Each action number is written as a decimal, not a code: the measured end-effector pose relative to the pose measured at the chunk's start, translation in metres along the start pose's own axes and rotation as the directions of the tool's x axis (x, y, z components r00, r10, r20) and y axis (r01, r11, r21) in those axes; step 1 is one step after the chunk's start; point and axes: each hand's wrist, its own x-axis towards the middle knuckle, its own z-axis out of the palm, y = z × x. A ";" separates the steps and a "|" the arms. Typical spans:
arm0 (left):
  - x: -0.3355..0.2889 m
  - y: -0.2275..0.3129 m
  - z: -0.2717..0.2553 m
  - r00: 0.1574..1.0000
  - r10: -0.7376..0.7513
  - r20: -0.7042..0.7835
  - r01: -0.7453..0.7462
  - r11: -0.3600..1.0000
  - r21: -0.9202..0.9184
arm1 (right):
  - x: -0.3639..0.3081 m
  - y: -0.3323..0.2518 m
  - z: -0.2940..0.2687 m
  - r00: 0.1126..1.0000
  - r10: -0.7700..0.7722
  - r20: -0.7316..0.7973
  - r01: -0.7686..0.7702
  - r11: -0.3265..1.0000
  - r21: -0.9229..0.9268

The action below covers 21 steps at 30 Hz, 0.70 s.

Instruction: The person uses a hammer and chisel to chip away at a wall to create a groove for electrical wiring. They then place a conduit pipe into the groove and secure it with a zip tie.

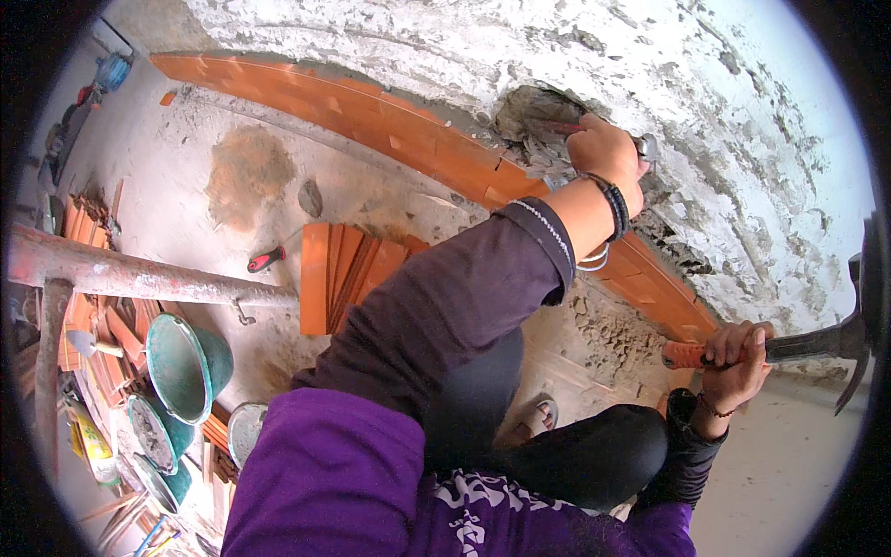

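Observation:
My left hand (pixel 605 160), with a dark bracelet at its wrist, is closed around a chisel (pixel 645 148). The tool's rounded metal end sticks out past the fist, and its reddish shaft points into a rough hole (pixel 527 110) broken in the plastered wall (pixel 640 70). At the right, my right hand (pixel 735 364) grips a claw hammer (pixel 806 346) by its orange and black handle. The hammer head is at the picture's right rim, apart from the chisel. A row of orange bricks or tiles (pixel 371 111) runs along the wall's foot, just below the hole.
On the dusty floor lie stacked orange tiles (pixel 320 278), a red-and-black-handled tool (pixel 266 259) and a sand patch (pixel 246 176). Green buckets (pixel 221 357) and a trowel (pixel 83 343) are at left, under a rusty metal pipe (pixel 153 267). Rubble (pixel 617 334) lies by my knees.

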 end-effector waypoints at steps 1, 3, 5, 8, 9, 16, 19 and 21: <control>0.001 0.004 -0.002 1.000 -0.012 0.002 0.012 1.000 -0.002 | 0.001 -0.003 0.007 1.000 0.010 0.004 -0.010 1.000 0.004; 0.001 0.010 -0.002 0.999 -0.040 -0.001 0.040 0.999 0.000 | 0.003 -0.008 0.020 1.000 0.024 0.010 -0.024 1.000 0.004; 0.000 0.013 -0.003 0.998 -0.062 -0.022 0.062 0.998 0.010 | 0.002 -0.009 0.032 1.000 -0.002 -0.003 0.001 0.999 -0.046; 0.000 0.016 -0.006 0.997 -0.072 -0.031 0.072 0.997 0.015 | -0.001 -0.012 0.048 0.998 -0.066 -0.018 0.065 0.997 -0.041; 0.000 0.016 -0.007 0.997 -0.070 -0.031 0.071 0.997 0.012 | -0.001 -0.012 0.053 0.995 -0.092 -0.025 0.091 0.996 -0.026; 0.008 0.024 -0.012 0.995 -0.100 -0.030 0.102 0.993 0.064 | -0.009 -0.018 0.077 0.967 -0.224 0.122 0.241 0.961 -0.139; 0.013 0.026 -0.013 0.992 -0.125 -0.011 0.125 0.991 0.050 | -0.010 -0.018 0.077 0.944 -0.232 0.234 0.262 0.959 -0.108; 0.014 0.025 -0.014 0.992 -0.125 -0.009 0.126 0.991 0.053 | -0.014 -0.006 0.080 0.941 -0.269 0.205 0.307 0.933 -0.187</control>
